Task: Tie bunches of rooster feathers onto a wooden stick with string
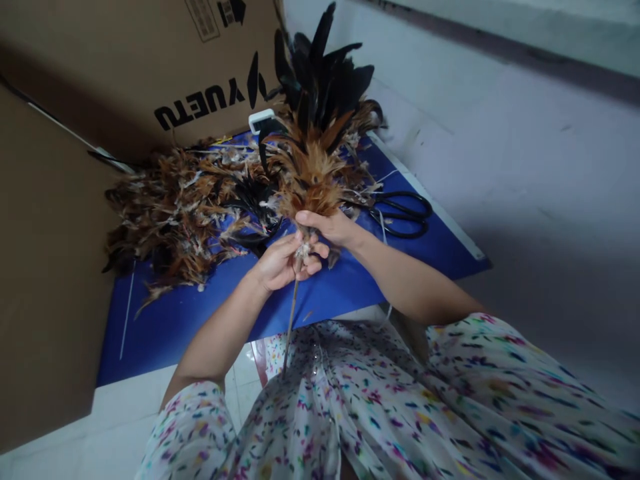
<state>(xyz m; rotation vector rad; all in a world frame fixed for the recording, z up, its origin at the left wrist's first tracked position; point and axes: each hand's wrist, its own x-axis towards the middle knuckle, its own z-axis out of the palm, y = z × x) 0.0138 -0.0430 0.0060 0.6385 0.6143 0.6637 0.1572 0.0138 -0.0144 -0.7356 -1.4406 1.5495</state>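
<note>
A feather duster (315, 170) with black plumes at its tip and brown feathers below is held upright over the table. Its thin stick (291, 313) runs down toward my lap. My left hand (287, 263) is closed around the stick, just under the feathers, where pale fluff shows between the fingers. My right hand (330, 228) grips the base of the brown feathers right above it, thumb laid across. Some of the right fingers are hidden behind the duster.
Loose brown and black feathers (175, 213) are heaped on the blue table (200, 320) to the left. Black-handled scissors (403, 213) lie at the right. A white-framed object (261, 121) stands behind. Cardboard boxes (125, 67) border the left and back; a wall (500, 153) is at right.
</note>
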